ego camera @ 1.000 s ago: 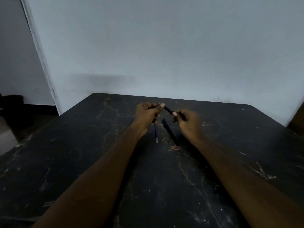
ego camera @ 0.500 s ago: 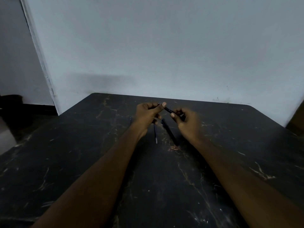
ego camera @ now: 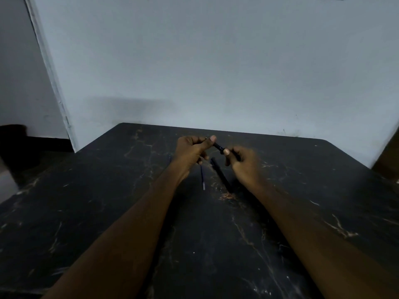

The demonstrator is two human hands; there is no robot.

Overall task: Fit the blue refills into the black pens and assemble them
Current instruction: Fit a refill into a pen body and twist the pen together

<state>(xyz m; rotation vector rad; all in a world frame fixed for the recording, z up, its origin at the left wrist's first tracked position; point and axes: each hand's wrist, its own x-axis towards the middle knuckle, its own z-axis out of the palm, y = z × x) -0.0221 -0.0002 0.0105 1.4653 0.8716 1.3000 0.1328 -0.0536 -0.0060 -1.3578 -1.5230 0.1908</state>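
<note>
The left grip [ego camera: 191,153] is clenched, thumb and fingers pinching one end of a slim black plastic pen [ego camera: 218,146]. The right grip [ego camera: 245,164] pinches the other end, and the pen is tilted above the worktop. Below, a thin blue refill [ego camera: 203,179] and a second black pen barrel [ego camera: 221,176] lie near each other, not touching, on the dark veined marble-look worktop [ego camera: 108,212]. A pale grey wall [ego camera: 216,72] stands behind.

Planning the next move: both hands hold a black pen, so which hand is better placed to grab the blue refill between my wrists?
Probably the left hand: the blue refill lies just under it, while a second black pen lies between the refill and the right hand.
</note>
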